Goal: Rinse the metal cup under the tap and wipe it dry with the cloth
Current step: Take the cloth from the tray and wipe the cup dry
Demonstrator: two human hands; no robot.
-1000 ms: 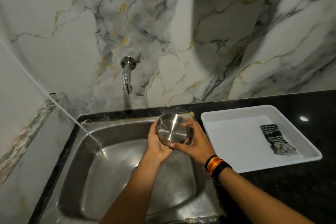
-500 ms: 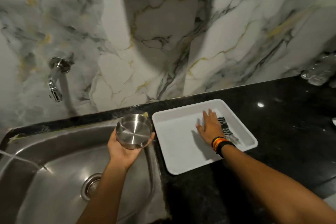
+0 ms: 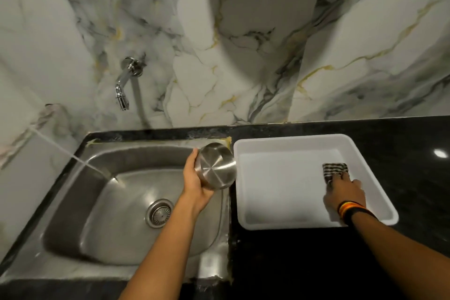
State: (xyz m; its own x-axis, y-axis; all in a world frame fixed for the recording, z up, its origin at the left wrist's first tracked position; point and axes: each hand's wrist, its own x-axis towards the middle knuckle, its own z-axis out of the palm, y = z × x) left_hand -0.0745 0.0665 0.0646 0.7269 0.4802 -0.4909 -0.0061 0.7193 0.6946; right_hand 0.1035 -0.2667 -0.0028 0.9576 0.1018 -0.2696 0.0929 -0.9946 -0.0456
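My left hand [image 3: 194,181] holds the metal cup [image 3: 215,165] over the right rim of the steel sink [image 3: 73,238], its base turned toward me. The chrome tap [image 3: 124,85] juts from the marble wall at the back left, well clear of the cup; no water runs from it. My right hand [image 3: 344,192] reaches into the white tray [image 3: 280,223] and its fingers press on the near edge of the black-and-white checked cloth [image 3: 334,168], which lies on the tray floor. I cannot tell whether the fingers pinch it.
Black stone counter [image 3: 292,263] surrounds the sink and tray. The drain [image 3: 159,213] sits in the sink's middle. A thin stream of water [image 3: 73,156] arcs in from the left and lands in the sink's left side. Marble wall rises behind.
My right hand left the cup, reached into the tray and now rests on the cloth's edge. The left hand alone carries the cup, moved to the sink's right rim.
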